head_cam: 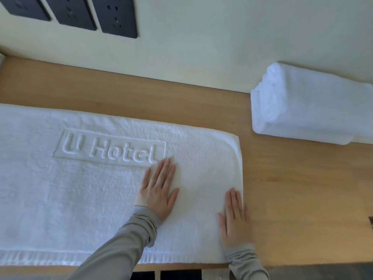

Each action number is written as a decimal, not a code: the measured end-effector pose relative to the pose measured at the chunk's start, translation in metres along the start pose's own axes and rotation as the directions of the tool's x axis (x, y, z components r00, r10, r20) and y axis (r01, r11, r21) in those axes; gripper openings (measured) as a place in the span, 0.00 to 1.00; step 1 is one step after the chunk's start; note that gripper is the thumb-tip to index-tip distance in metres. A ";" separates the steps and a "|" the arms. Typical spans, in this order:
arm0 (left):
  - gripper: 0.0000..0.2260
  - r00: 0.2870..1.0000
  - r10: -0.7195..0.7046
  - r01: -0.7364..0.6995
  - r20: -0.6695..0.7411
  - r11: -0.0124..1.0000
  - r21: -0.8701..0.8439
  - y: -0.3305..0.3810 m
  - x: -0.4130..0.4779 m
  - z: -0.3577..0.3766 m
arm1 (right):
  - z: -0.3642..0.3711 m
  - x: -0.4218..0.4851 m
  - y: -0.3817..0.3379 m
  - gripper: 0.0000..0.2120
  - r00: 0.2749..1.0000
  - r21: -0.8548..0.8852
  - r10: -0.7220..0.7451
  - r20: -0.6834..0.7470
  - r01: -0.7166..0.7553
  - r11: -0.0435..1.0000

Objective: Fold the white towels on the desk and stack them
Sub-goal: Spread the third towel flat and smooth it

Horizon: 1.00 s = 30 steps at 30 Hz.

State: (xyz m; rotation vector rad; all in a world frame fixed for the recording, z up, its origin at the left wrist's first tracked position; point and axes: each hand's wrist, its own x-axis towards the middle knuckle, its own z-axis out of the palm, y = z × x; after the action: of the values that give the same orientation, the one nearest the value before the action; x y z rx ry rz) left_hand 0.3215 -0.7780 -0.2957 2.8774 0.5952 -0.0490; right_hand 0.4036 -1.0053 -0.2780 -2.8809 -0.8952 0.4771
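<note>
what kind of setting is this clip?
Likely a hotel room: the white towel is embossed "U Hotel", a second towel lies on the wooden desk, with wall sockets above.

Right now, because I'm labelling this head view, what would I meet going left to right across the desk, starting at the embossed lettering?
"U Hotel" lettering → left hand → right hand → bare desk → folded white towel. Both hands lie flat on the spread towel.

Single head-worn view, aimed forward and steeply down at tabletop (282, 178) from close above; wall (222, 37) taken in at top.
</note>
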 end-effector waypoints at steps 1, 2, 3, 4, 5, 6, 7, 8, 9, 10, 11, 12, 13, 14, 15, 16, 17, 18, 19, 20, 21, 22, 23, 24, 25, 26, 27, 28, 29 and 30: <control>0.28 1.000 -0.001 0.001 -0.006 1.000 0.008 0.000 0.000 0.000 | -0.005 0.004 0.009 0.28 0.999 0.042 0.031 0.010 -0.032 0.999; 0.28 1.000 -0.004 0.004 -0.010 1.000 0.017 0.001 0.000 -0.001 | -0.012 0.011 0.017 0.27 0.999 0.093 0.039 0.006 -0.039 0.995; 0.28 1.000 -0.008 0.008 -0.011 1.000 0.025 0.001 -0.001 -0.002 | -0.021 0.021 0.022 0.26 1.000 0.136 0.030 -0.007 -0.029 0.990; 0.27 1.000 -0.012 0.012 -0.007 0.999 0.033 0.002 -0.001 -0.002 | -0.030 0.034 0.025 0.26 1.000 0.170 0.015 -0.022 -0.011 0.985; 0.27 1.000 -0.018 0.018 -0.002 0.999 0.041 0.003 -0.001 -0.002 | -0.040 0.048 0.028 0.27 0.999 0.199 -0.006 -0.043 0.014 0.980; 0.27 1.000 -0.025 0.025 0.004 0.999 0.047 0.003 -0.001 -0.003 | -0.049 0.065 0.029 0.28 0.997 0.228 -0.031 -0.065 0.045 0.973; 0.27 0.999 -0.034 0.033 0.010 0.998 0.052 0.005 0.000 -0.004 | -0.056 0.084 0.030 0.27 0.995 0.253 -0.061 -0.084 0.081 0.964; 0.27 0.999 -0.046 0.045 0.013 0.997 0.057 0.006 0.000 -0.004 | -0.063 0.103 0.029 0.27 0.991 0.264 -0.099 -0.091 0.120 0.957; 0.28 0.998 -0.063 0.062 0.010 0.996 0.061 0.009 -0.001 -0.005 | -0.069 0.122 0.028 0.27 0.985 0.254 -0.148 -0.088 0.166 0.953; 0.28 0.996 -0.092 0.092 0.000 0.994 0.055 0.012 -0.002 -0.005 | -0.074 0.141 0.027 0.27 0.975 0.227 -0.207 -0.077 0.220 0.949; 0.28 0.990 -0.142 0.142 -0.018 0.989 0.041 0.018 -0.004 -0.006 | -0.077 0.158 0.027 0.27 0.963 0.190 -0.264 -0.055 0.270 0.944; 0.29 0.977 -0.212 0.212 -0.040 0.977 0.014 0.027 -0.009 -0.006 | -0.080 0.174 0.027 0.28 0.951 0.156 -0.307 -0.023 0.307 0.939; 0.30 0.952 -0.299 0.297 -0.059 0.954 -0.032 0.038 -0.014 -0.005 | -0.082 0.187 0.028 0.28 0.943 0.128 -0.333 0.021 0.328 0.936; 0.32 0.915 -0.397 0.389 -0.075 0.916 -0.097 0.052 -0.021 -0.004 | -0.085 0.199 0.030 0.28 0.934 0.109 -0.351 0.074 0.342 0.933; 0.33 0.862 -0.498 0.479 -0.093 0.861 -0.168 0.068 -0.029 0.000 | -0.087 0.208 0.032 0.28 0.923 0.094 -0.364 0.126 0.354 0.931; 0.34 0.796 -0.596 0.563 -0.103 0.793 -0.233 0.086 -0.038 0.005 | -0.088 0.217 0.035 0.28 0.911 0.084 -0.375 0.170 0.366 0.927; 0.33 0.725 -0.681 0.635 -0.098 0.717 -0.287 0.105 -0.047 0.010 | -0.090 0.224 0.037 0.28 0.900 0.088 -0.385 0.205 0.374 0.923; 0.30 0.654 -0.752 0.694 -0.081 0.640 -0.331 0.124 -0.056 0.015 | -0.092 0.229 0.039 0.28 0.892 0.115 -0.389 0.230 0.372 0.921; 0.27 0.580 -0.812 0.741 -0.065 0.560 -0.372 0.142 -0.064 0.019 | -0.094 0.234 0.038 0.28 0.889 0.156 -0.386 0.246 0.357 0.921; 0.27 0.497 -0.867 0.778 -0.049 0.470 -0.416 0.161 -0.070 0.021 | -0.096 0.236 0.037 0.27 0.891 0.191 -0.378 0.252 0.338 0.922; 0.29 0.398 -0.917 0.805 -0.028 0.364 -0.469 0.179 -0.073 0.021 | -0.098 0.238 0.035 0.26 0.896 0.214 -0.368 0.249 0.320 0.923; 0.31 0.281 -0.960 0.816 0.000 0.239 -0.526 0.195 -0.074 0.020 | -0.099 0.240 0.032 0.25 0.902 0.227 -0.358 0.242 0.306 0.924; 0.33 0.147 -0.988 0.807 0.046 0.093 -0.583 0.209 -0.073 0.018 | -0.100 0.241 0.030 0.24 0.905 0.231 -0.351 0.240 0.298 0.926; 0.35 0.010 -0.993 0.771 0.114 -0.065 -0.634 0.220 -0.071 0.015 | -0.101 0.243 0.029 0.24 0.905 0.227 -0.344 0.249 0.290 0.930; 0.37 -0.103 -0.976 0.709 0.191 -0.207 -0.675 0.228 -0.069 0.013 | -0.102 0.244 0.028 0.24 0.903 0.224 -0.333 0.270 0.277 0.934; 0.38 -0.180 -0.948 0.638 0.262 -0.315 -0.702 0.234 -0.067 0.011 | -0.103 0.245 0.028 0.23 0.899 0.229 -0.319 0.300 0.256 0.939; 0.39 -0.224 -0.921 0.581 0.320 -0.389 -0.715 0.240 -0.066 0.010 | -0.105 0.248 0.028 0.22 0.890 0.243 -0.309 0.334 0.235 0.941; 0.39 -0.250 -0.897 0.543 0.364 -0.441 -0.714 0.246 -0.064 0.009 | -0.106 0.250 0.029 0.20 0.881 0.260 -0.306 0.361 0.220 0.940; 0.40 -0.273 -0.876 0.522 0.398 -0.482 -0.704 0.251 -0.062 0.009 | -0.108 0.252 0.029 0.18 0.873 0.271 -0.309 0.377 0.215 0.938; 0.39 -0.297 -0.854 0.503 0.428 -0.521 -0.690 0.256 -0.060 0.008 | -0.110 0.254 0.029 0.17 0.865 0.276 -0.317 0.389 0.219 0.936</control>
State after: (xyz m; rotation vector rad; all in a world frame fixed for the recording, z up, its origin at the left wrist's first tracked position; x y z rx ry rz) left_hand 0.3682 -1.0331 -0.2507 0.5966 2.2295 0.5328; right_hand 0.6529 -0.8849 -0.2472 -2.4278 -1.1930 1.1280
